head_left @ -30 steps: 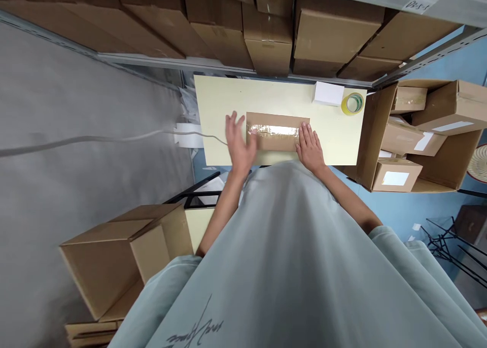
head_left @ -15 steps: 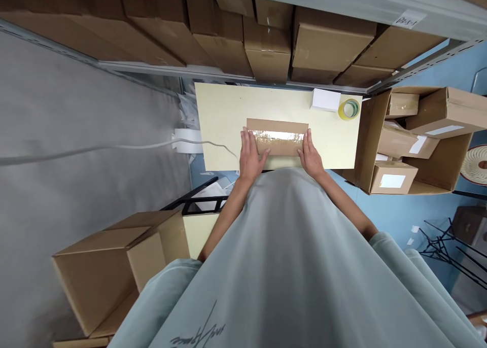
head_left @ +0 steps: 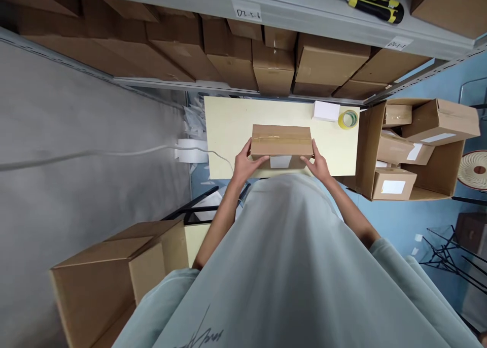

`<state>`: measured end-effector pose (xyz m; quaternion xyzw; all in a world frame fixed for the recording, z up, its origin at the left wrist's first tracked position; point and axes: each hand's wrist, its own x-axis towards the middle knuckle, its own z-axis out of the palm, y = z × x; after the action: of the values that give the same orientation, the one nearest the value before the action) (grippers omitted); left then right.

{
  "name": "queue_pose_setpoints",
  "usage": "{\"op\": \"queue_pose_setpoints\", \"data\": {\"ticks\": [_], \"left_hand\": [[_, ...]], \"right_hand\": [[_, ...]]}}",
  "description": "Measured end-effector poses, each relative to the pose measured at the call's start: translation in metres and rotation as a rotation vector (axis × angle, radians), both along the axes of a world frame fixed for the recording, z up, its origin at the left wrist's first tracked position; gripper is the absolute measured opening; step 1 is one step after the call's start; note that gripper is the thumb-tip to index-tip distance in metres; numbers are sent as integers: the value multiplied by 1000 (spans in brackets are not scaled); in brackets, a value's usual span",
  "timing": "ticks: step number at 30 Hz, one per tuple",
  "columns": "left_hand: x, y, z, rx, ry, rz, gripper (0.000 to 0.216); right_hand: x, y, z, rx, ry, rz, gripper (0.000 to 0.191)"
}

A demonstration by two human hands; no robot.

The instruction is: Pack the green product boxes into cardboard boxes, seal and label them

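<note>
A small taped cardboard box (head_left: 281, 141) with a white label on its near side is lifted a little above the pale yellow table (head_left: 232, 130). My left hand (head_left: 245, 163) grips its left end, fingers curled round the edge. On the other end my right hand (head_left: 317, 164) holds it the same way. The box is tilted so that its taped top and labelled front both show.
A white pad (head_left: 326, 110) and a roll of yellow tape (head_left: 348, 119) lie at the table's far right. Shelves of cardboard boxes (head_left: 274, 66) stand behind. An open carton of small boxes (head_left: 414, 145) is on the right, another open carton (head_left: 110, 272) at lower left.
My left hand came down onto the box's left end. Both hands then took hold of the box and raised it off the table, tilting its labelled side toward me.
</note>
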<state>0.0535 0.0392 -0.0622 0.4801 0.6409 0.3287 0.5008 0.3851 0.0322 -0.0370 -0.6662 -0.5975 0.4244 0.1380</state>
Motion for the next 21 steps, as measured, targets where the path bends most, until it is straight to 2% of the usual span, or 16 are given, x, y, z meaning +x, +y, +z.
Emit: {"op": "queue_pose_setpoints", "data": {"ticks": [4,7,11,14,18,21], "left_hand": [[6,21,14,-8,135,52,72],[17,43,10,-105,326,59,59],[33,63,-9,-231,418,15,52],[44,60,-21,-250,454,37,54],[55,48,-27,-223,473,136,59],[58,44,-26,-222,480,154,60]], "right_hand": [[-10,23,10,6,-86,-95,92],[-19,46,6,-16,-217,-112,87],[-27,71,-14,-41,-306,-168,85],[-29,75,-30,-44,-338,-204,87],[-33,68,-42,-6,-338,-246,91],[-34,64,-46,21,-297,-271,92]]}}
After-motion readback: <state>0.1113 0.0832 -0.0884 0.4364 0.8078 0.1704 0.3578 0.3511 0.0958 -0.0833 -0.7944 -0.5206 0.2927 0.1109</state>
